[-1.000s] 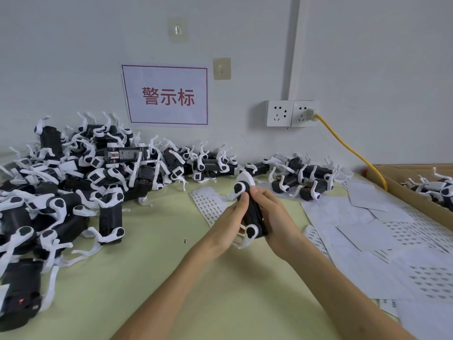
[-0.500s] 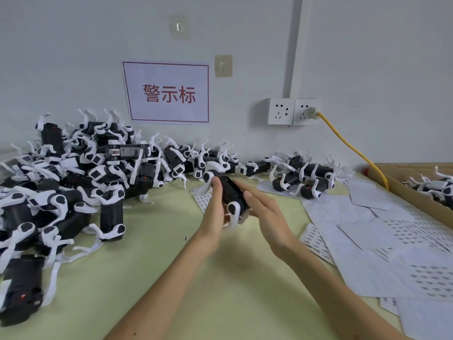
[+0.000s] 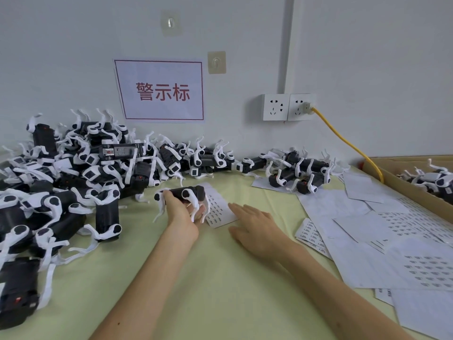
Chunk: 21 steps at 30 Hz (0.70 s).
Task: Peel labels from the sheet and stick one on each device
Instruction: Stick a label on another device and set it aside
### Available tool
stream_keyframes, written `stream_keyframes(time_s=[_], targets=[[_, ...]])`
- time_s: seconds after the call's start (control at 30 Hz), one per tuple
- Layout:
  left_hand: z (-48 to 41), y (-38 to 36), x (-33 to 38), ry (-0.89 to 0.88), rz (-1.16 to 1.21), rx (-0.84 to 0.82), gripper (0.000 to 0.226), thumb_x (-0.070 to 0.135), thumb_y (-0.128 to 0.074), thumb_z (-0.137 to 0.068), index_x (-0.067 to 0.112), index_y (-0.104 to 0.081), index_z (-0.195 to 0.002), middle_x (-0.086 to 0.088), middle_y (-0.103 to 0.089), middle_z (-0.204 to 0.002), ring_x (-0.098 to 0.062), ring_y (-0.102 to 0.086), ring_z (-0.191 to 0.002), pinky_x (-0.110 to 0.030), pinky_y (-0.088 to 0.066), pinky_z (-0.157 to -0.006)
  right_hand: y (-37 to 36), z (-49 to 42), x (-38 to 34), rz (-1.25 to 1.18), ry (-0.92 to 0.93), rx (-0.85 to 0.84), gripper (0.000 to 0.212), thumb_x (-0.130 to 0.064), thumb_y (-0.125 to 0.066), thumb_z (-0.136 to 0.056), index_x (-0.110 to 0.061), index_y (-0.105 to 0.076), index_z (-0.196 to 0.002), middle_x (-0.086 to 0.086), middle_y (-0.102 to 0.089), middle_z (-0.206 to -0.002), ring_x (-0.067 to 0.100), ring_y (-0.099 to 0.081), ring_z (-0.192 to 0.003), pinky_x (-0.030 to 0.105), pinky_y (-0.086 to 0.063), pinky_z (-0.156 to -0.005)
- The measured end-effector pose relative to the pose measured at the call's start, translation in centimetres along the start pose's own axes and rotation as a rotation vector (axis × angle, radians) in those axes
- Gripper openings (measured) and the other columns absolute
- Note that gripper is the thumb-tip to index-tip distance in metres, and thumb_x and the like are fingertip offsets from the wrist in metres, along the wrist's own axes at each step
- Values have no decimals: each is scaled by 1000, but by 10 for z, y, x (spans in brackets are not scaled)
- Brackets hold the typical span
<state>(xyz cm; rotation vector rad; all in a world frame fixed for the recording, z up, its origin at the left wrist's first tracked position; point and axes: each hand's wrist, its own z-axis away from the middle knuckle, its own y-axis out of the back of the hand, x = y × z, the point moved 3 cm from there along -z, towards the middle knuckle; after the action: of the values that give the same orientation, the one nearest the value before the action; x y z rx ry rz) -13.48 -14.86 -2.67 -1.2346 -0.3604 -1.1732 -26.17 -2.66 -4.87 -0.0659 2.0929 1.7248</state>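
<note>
Gripping a device [image 3: 193,192] round its black body, the left hand [image 3: 180,214] has its fingers curled under it, a little above the tabletop [image 3: 220,278] and towards the middle of the far edge. The device is held lengthwise, left to right, with its white legs hanging down over the fingers. Just beside it on the right lies the label sheet [image 3: 220,212], flat on the tabletop, partly under the held device. The right hand [image 3: 255,224] is spread, palm down, with straight fingers and nothing in it. Its fingertips are at the sheet's right edge (whether they touch the paper I cannot tell).

A big pile of devices [image 3: 73,180] fills the far left corner, and a thinner row of devices [image 3: 301,168] runs along the far edge by the wall. Loose sheets [image 3: 367,217] overlap one another across the right side of the tabletop. A cardboard box [image 3: 404,190] at the right edge holds more devices. On the wall hang a sign [image 3: 159,90] with red characters and two sockets [image 3: 288,106], one with a yellow cable [image 3: 343,141] plugged in.
</note>
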Motion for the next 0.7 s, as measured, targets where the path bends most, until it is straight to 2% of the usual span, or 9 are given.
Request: stream_keyframes(time_s=[0.03,0.1,0.17,0.23,0.27,0.37,0.43,0.57,0.7], targets=[[1,0,0,2,7,3,63,62,-29,-101,11,-62,-117,-12,-65,-118,-28,-59,-100,-36,-47,-93,-4,0,-1,23,4,-29,62,-41,-42,-104,-25,-23,-161,-5,-33,-164,20,-23,-153,46,-13,-124],[3,-1,0,0,11,14,63,63,-30,-102,12,-62,-119,-11,-64,-118,-29,-59,-102,-37,-47,-89,-2,-2,-2,20,-8,-2,55,-40,-44,-103,-26,-36,-156,-4,-49,-152,21,-37,-144,45,-17,-121],[6,-1,0,7,9,9,61,63,-30,-102,13,-61,-116,-9,-63,-116,-29,-59,-103,-36,-46,-85,7,-3,-1,-20,-17,142,39,-35,-50,-101,-29,-57,-139,-8,-66,-125,19,-53,-124,39,-28,-112],[6,-1,0,16,5,1,58,63,-30,-102,14,-59,-113,-8,-62,-114,-28,-58,-102,-35,-43,-81,14,-4,2,-67,-19,243,29,-32,-55,-99,-31,-63,-127,-13,-65,-106,14,-56,-110,36,-33,-105],[6,-1,1,17,4,3,58,63,-30,-101,14,-59,-112,-8,-63,-115,-28,-58,-101,-37,-43,-84,14,-4,4,-71,-24,252,31,-33,-57,-99,-32,-62,-129,-12,-64,-110,14,-55,-111,36,-32,-104],[6,-1,-1,20,0,10,58,62,-31,-101,13,-60,-113,-11,-64,-119,-29,-60,-95,-46,-43,-103,8,-6,11,18,-65,162,54,-44,-55,-98,-33,-43,-150,-9,-51,-148,18,-41,-137,39,-24,-112],[7,-2,-2,29,10,-9,60,61,-31,-102,11,-61,-112,-14,-64,-121,-28,-59,-87,-48,-42,-106,2,-7,13,77,-75,67,69,-53,-52,-97,-31,-29,-158,-8,-38,-160,18,-30,-148,44,-17,-119],[7,-2,-3,49,20,-17,62,63,-32,-101,9,-62,-101,-16,-63,-120,-32,-59,-95,-50,-46,-105,-4,-11,17,49,-93,-27,76,-54,-52,-97,-30,-19,-161,-4,-39,-161,19,-31,-149,50,-14,-122],[8,0,-3,62,50,-13,66,64,-34,-100,9,-62,-125,-17,-65,-129,-36,-64,-111,-49,-50,-101,2,-10,14,-126,-94,48,83,-39,-71,-90,-29,-24,-158,-2,-45,-154,22,-47,-137,42,-31,-117]])
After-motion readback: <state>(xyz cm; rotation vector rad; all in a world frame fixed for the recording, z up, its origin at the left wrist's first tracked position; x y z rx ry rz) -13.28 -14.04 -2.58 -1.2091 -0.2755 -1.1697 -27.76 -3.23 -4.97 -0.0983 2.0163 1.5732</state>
